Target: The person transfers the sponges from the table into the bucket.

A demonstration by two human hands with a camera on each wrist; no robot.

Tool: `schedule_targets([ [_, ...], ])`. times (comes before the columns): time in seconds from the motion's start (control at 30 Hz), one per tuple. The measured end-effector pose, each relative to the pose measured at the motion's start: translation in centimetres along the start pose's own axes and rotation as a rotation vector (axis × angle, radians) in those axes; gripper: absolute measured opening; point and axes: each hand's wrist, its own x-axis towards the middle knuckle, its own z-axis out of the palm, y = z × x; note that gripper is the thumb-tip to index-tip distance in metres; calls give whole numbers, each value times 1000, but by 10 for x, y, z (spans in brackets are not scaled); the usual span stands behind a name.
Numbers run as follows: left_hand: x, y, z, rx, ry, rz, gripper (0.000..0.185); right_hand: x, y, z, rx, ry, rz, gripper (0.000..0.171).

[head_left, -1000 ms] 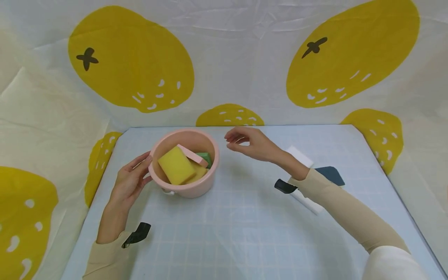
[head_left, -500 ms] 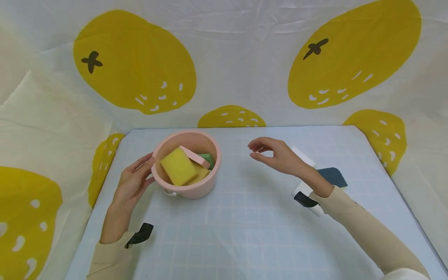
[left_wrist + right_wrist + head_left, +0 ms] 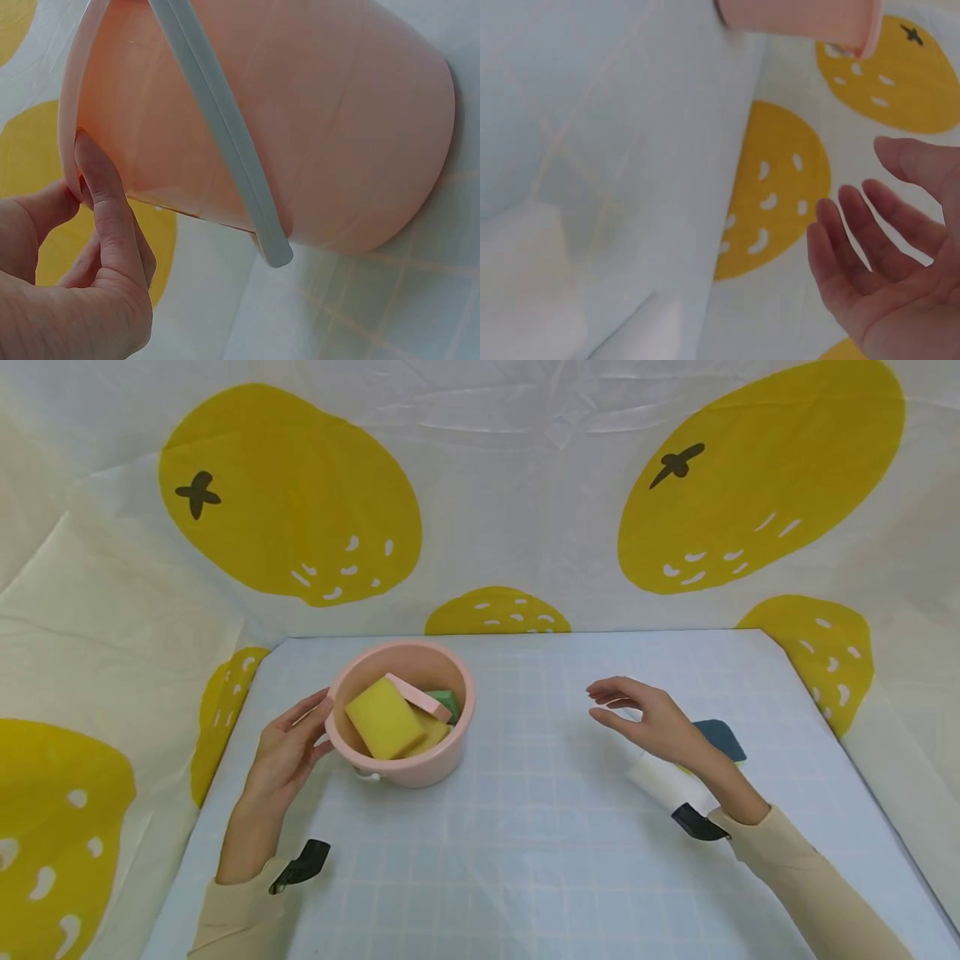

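bucket (image 3: 426, 772), rim (image 3: 68, 112) pinched by left hand (image 3: 281, 760), well apart from right hand (image 3: 651, 720)

Right hand (image 3: 657, 722) mid-air, loosely curved

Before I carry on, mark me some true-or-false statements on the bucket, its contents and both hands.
1. The left hand holds the pink bucket by its rim. True.
2. The right hand holds a sponge. False: the right hand holds nothing.
3. A yellow sponge lies inside the bucket. True.
4. The handle is raised over the bucket. False: it hangs down beside the bucket.
5. A green block sits inside the bucket. True.
6. The dark blue piece is inside the bucket. False: it lies outside, on the right.
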Motion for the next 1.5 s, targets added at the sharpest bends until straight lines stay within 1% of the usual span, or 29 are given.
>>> schedule_targets([
  [0.1, 0, 0, 0, 3, 2, -1, 79, -13, 8, -3, -11, 18, 2, 34],
  [0.27, -2, 1, 0, 19, 20, -13, 82, -36, 23, -5, -38, 37, 36, 37],
  [0.53, -2, 0, 3, 14, 24, -15, 81, -69, 43, -2, -154, 85, 46, 40],
  [0.67, -2, 0, 3, 12, 23, -13, 79, -82, 49, 0, -198, 92, 111, 40],
  [0.8, -2, 0, 3, 10, 22, -14, 79, -92, 54, 1, -239, 80, 172, 44],
  [0.93, -2, 0, 3, 10, 24, -15, 80, -97, 57, 4, -270, 51, 200, 50],
  [1.07, -1, 0, 3, 6, 25, -15, 80, -97, 56, 7, -317, -26, 224, 55],
  [1.2, -2, -1, 2, 0, 19, -12, 79, -95, 53, 9, -360, -77, 217, 60],
  [1.4, -2, -1, 2, -3, 14, -7, 77, -92, 48, 10, -380, -68, 181, 62],
  [1.5, -2, -1, 1, -6, 5, 0, 77, -89, 45, 10, -369, -64, 190, 59],
])
